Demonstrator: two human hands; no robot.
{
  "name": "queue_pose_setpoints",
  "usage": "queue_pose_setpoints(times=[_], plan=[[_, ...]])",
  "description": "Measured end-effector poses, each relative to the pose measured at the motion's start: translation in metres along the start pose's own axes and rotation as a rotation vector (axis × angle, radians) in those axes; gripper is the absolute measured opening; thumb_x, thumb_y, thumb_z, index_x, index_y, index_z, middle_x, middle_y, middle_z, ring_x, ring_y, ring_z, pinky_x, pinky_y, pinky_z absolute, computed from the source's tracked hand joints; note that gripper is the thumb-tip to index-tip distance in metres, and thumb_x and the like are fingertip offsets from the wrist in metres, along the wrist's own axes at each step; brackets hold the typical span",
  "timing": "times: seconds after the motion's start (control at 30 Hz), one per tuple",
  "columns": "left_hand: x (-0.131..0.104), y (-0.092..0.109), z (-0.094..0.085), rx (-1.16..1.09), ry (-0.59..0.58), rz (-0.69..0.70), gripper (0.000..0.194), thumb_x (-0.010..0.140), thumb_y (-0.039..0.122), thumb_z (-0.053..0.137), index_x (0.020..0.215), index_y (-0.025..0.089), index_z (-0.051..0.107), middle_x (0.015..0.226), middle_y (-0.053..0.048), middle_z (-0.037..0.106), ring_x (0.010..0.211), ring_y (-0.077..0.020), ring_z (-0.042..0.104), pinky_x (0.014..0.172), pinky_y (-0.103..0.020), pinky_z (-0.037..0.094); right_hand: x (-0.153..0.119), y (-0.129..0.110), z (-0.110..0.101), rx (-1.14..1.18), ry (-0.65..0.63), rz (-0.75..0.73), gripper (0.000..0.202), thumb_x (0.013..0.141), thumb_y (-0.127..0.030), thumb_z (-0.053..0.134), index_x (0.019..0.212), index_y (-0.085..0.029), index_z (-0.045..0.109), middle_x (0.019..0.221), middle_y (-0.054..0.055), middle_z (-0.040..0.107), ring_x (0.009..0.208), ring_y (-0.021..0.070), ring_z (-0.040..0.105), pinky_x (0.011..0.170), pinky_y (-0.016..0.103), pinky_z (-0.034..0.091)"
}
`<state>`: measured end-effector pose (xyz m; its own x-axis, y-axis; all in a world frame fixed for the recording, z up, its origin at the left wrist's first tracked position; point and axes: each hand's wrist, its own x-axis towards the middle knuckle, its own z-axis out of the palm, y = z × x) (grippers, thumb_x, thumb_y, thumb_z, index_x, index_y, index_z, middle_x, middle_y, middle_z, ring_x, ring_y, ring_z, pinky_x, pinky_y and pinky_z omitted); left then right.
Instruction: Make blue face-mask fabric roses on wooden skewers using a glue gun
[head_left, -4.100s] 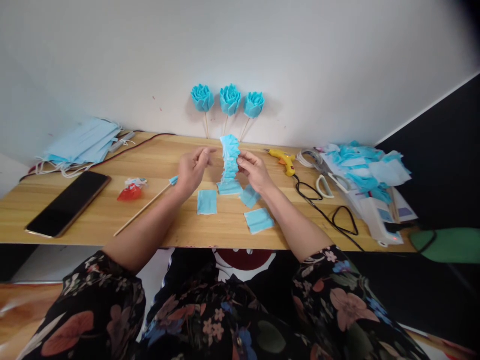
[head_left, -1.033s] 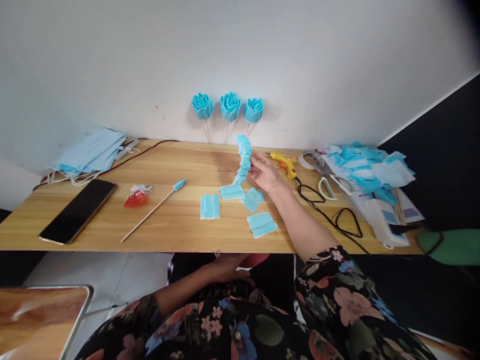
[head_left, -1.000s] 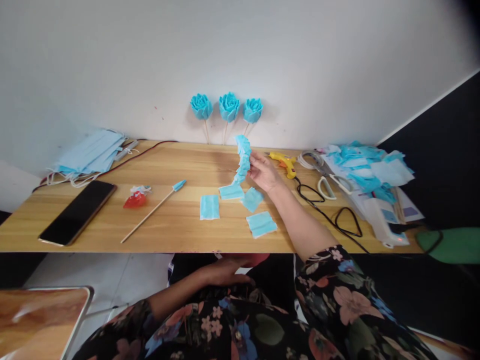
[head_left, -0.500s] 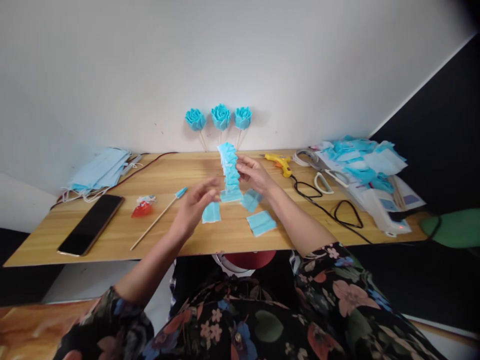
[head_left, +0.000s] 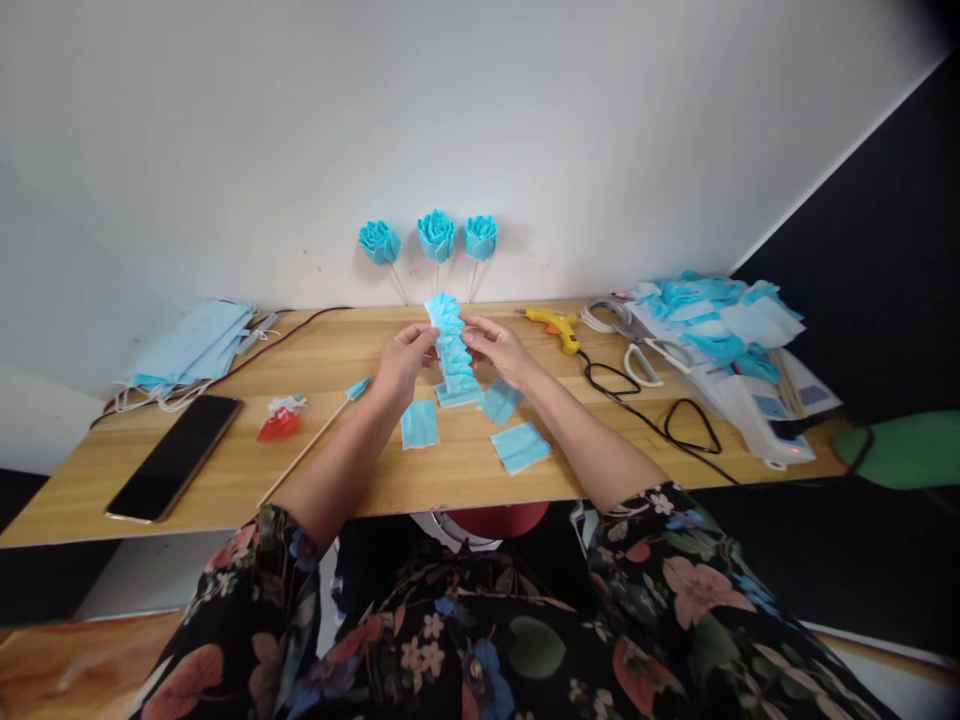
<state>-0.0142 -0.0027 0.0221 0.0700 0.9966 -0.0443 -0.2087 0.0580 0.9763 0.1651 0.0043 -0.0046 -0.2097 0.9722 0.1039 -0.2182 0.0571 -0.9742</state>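
A pleated strip of light-blue mask fabric (head_left: 453, 350) stands upright between my hands, its edge folded into zigzag points. My left hand (head_left: 407, 357) pinches its left edge, while my right hand (head_left: 497, 348) grips the right edge; both sets of fingertips are partly behind the fabric. Around its lower end lie flat blue fabric squares: one square (head_left: 420, 425) to the left, another (head_left: 500, 401) under my right wrist, and a third (head_left: 521, 447) nearer the front edge. Beside my left forearm rests a wooden stick (head_left: 307, 438) with a small blue fabric tip (head_left: 358, 388).
Three blue fabric roses (head_left: 436, 236) on sticks lean against the wall. To the right are a yellow glue gun (head_left: 555, 327), scissors (head_left: 643, 366), fabric scraps (head_left: 720, 315) and a power strip (head_left: 766, 425). Leftward lie masks (head_left: 191, 345), a phone (head_left: 176, 458) and a red packet (head_left: 280, 420).
My left hand has moved up and away from me to take the strip's left edge. It was apart from the strip with fingers loose before. The view has shifted slightly.
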Motion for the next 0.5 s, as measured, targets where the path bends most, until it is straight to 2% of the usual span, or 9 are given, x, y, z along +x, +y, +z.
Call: queue_pose_setpoints(times=[0.07,0.2,0.27,0.5], plan=[[0.002,0.002,0.002,0.004,-0.005,-0.006,0.027,0.067,0.037,0.081,0.076,0.015,0.067,0.059,0.002,0.060,0.055,-0.0091,0.055,0.052,-0.020,0.042,0.000,0.000,0.000,0.029,0.012,0.004,0.052,0.070,-0.054,0.083,0.110,-0.023,0.071,0.071,-0.006,0.064,0.056,0.0090,0.058,0.049,0.022,0.048],[0.002,0.006,0.006,-0.006,-0.016,-0.012,0.023,0.068,0.034,0.080,0.074,0.015,0.067,0.057,0.003,0.059,0.053,-0.0087,0.053,0.050,-0.021,0.040,-0.003,-0.003,0.002,0.059,0.003,-0.002,0.045,0.074,-0.061,0.078,0.092,-0.021,0.070,0.071,-0.005,0.061,0.058,0.0090,0.058,0.048,0.021,0.046],[0.001,0.006,0.008,-0.011,-0.018,-0.006,0.022,0.068,0.033,0.080,0.074,0.015,0.067,0.057,0.003,0.058,0.053,-0.0089,0.053,0.050,-0.021,0.041,-0.004,-0.005,0.003,0.053,-0.025,0.001,0.043,0.074,-0.060,0.078,0.087,-0.020,0.068,0.069,-0.005,0.060,0.057,0.0083,0.056,0.051,0.021,0.046],[0.002,0.003,0.013,-0.043,-0.056,0.013,0.023,0.071,0.035,0.078,0.077,0.015,0.068,0.061,0.002,0.060,0.056,-0.0091,0.054,0.052,-0.021,0.043,-0.003,-0.007,0.003,0.008,-0.016,-0.015,0.036,0.071,-0.049,0.082,0.091,-0.020,0.071,0.071,-0.006,0.063,0.063,0.0085,0.056,0.061,0.021,0.046]])
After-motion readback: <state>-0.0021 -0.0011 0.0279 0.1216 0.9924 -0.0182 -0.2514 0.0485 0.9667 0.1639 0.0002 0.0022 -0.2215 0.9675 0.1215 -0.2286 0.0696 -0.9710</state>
